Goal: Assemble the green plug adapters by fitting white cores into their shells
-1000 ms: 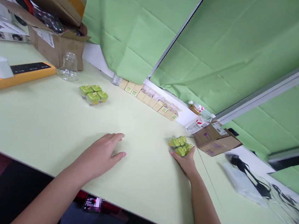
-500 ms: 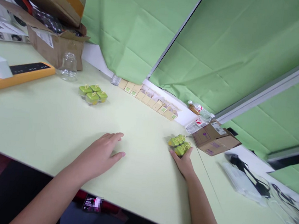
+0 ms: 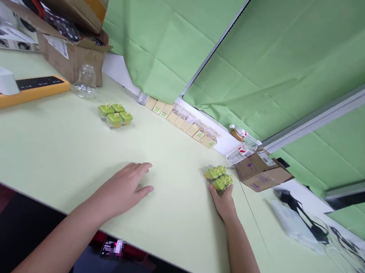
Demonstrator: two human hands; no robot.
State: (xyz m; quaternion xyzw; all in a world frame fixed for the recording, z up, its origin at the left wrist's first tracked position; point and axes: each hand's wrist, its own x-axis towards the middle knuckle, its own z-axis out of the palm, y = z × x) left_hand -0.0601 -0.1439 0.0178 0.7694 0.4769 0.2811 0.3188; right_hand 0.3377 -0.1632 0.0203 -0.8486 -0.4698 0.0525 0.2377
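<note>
A set of popsicle molds [image 3: 219,177] with green lids and yellow ring handles sits on the right part of the table. My right hand [image 3: 225,204] is at its near edge, thumb and a finger apart; the tips touch or nearly touch it, and the other fingers are hidden. A second set of similar green-lidded molds [image 3: 115,115] stands farther left on the table. My left hand [image 3: 124,187] hovers over or rests on the table's middle, with thumb and fingers apart and nothing in it.
Small cardboard boxes [image 3: 181,121] line the table's back edge. A clear jar [image 3: 86,82], an orange power strip [image 3: 44,89] and an open carton [image 3: 71,57] are at left. At right are a brown box [image 3: 262,171], plastic bottles [image 3: 245,135] and black cables [image 3: 304,214].
My right hand has drawn back slightly toward me from the right mold set, its thumb and finger a little closer together. The molds and my left hand stay put; the view shifts slightly.
</note>
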